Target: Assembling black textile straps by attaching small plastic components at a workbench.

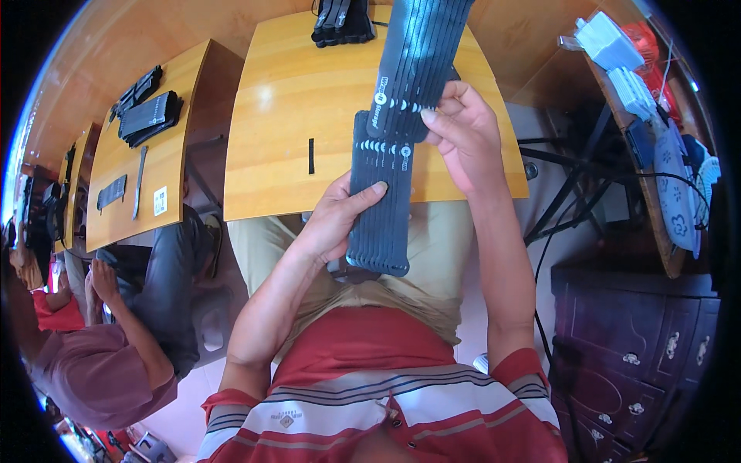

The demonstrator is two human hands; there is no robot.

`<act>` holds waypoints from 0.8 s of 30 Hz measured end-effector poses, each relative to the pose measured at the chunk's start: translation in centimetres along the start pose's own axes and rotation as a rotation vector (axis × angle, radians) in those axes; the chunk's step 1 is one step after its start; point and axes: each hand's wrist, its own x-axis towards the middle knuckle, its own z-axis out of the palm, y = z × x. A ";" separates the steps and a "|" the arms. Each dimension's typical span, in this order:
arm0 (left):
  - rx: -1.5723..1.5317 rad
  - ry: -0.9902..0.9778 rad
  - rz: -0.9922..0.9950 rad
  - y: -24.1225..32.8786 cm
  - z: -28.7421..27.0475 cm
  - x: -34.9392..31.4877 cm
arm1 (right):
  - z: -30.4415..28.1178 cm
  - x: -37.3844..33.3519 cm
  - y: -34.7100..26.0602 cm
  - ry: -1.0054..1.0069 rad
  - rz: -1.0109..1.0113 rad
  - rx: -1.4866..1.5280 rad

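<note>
My left hand (pixel 340 216) grips a fanned stack of flat black straps (pixel 380 224) with rounded ends, the thumb pressed across its top. My right hand (pixel 465 135) pinches a second, longer fan of black straps (pixel 423 54) at its near right edge. This second stack reaches up past the top of the view, and its near end overlaps the far end of the lower one. White printing marks both stacks where they meet. Both are held over the near edge of the yellow wooden table (pixel 285 92). A short black strip (pixel 311 157) lies on that table, left of my hands.
At the table's far edge sits a pile of black straps (pixel 342 23). On the left, a person (pixel 108 355) sits by another table (pixel 147 208) bearing black strap bundles (pixel 150 118). To the right are a cluttered side table (pixel 617 116) and a dark drawer cabinet (pixel 633 347).
</note>
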 end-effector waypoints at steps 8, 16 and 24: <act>-0.011 0.020 -0.013 -0.2 0.0 -0.5 | 0.4 0.6 0.8 -0.013 -0.003 -0.075; -0.006 -0.014 -0.045 -0.4 -0.4 -1.0 | -0.8 0.7 0.7 -0.023 0.072 -0.131; 0.007 -0.037 -0.075 -0.7 -0.6 -1.0 | -1.5 0.4 0.3 -0.062 0.084 -0.223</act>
